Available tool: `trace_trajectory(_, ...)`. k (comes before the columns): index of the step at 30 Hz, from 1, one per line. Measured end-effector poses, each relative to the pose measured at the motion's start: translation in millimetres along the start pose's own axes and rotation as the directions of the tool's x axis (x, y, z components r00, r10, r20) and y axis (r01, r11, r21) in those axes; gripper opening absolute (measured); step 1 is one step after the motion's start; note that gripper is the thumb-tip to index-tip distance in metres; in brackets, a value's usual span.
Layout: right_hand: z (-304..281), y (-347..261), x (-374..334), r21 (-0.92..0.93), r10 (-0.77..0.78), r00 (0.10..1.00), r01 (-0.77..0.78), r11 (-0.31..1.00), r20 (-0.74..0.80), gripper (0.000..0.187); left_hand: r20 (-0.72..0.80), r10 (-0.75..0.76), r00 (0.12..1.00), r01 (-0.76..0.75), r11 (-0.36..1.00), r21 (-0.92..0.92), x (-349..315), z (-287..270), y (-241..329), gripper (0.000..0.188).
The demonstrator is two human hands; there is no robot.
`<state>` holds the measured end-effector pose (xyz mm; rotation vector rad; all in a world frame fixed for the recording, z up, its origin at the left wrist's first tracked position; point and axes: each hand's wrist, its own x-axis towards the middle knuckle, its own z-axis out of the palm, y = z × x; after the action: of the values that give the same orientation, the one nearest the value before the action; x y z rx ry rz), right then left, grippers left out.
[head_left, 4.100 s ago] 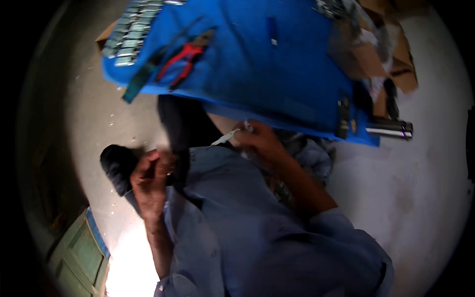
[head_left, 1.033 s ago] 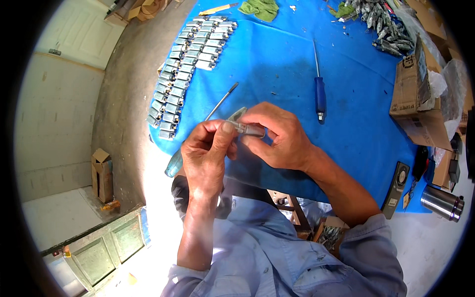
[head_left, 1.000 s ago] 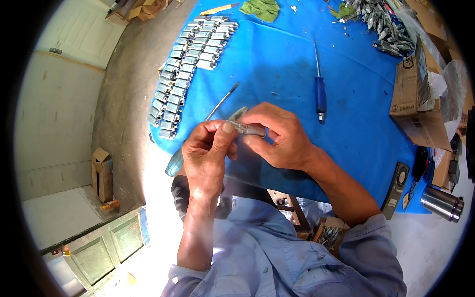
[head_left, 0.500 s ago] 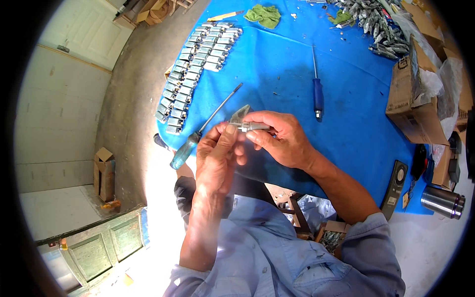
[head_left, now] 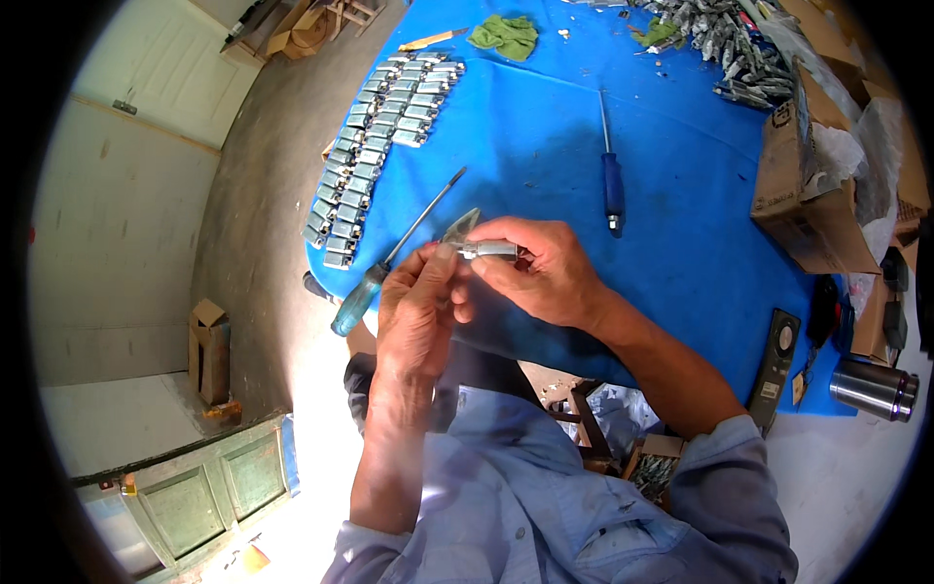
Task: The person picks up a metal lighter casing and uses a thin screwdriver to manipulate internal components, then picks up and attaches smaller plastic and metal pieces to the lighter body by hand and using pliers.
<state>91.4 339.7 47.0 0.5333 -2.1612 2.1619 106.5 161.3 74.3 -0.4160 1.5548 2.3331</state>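
1 small metal part [head_left: 498, 250], in hands over counter [head_left: 545, 122], near side, L of ctr.: my L hand [head_left: 418, 310] pinches its L end, my R hand [head_left: 547, 271] grasps its R end.

Containers, as I view them:
– Cardboard box [head_left: 815, 216], R side of counter, open; crumpled white wrapping [head_left: 835, 159] inside.
– Open box [head_left: 664, 446], near R, below counter; many small grey pcs. [head_left: 650, 473] in it, type unclear to me.
– Small carton [head_left: 216, 362], floor, L; top flap up, I can't see contents.

Loose on counter: metal parts in rows [head_left: 377, 131], far L; teal-hdl. screwdriver [head_left: 360, 300], just beside L hand.
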Motion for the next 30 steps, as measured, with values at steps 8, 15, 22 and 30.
trace_trajectory(8,-22.1,-3.0,14.9,0.027,-0.012,0.937,0.023,0.999,-0.35,0.017,-0.065,0.182,0.981,-0.151,0.931,0.331,5.9,13.2,16.9,0.027)
trace_trajectory(15,-76.8,-0.5,35.7,0.067,-0.01,0.546,0.122,0.99,-0.838,0.021,0.342,0.442,0.829,-0.518,0.377,0.768,24.4,61.1,-9.3,0.022)
trace_trajectory(22,-97.7,17.9,38.6,0.175,0.147,0.417,0.029,0.984,-0.897,0.024,0.496,0.354,0.793,-0.516,-0.043,0.856,68.9,138.3,-28.4,0.048)
trace_trajectory(30,-102.8,18.4,39.3,0.243,0.21,0.455,0.013,0.97,-0.865,0.023,0.374,0.276,0.885,-0.421,0.132,0.898,89.3,139.7,-34.4,0.034)
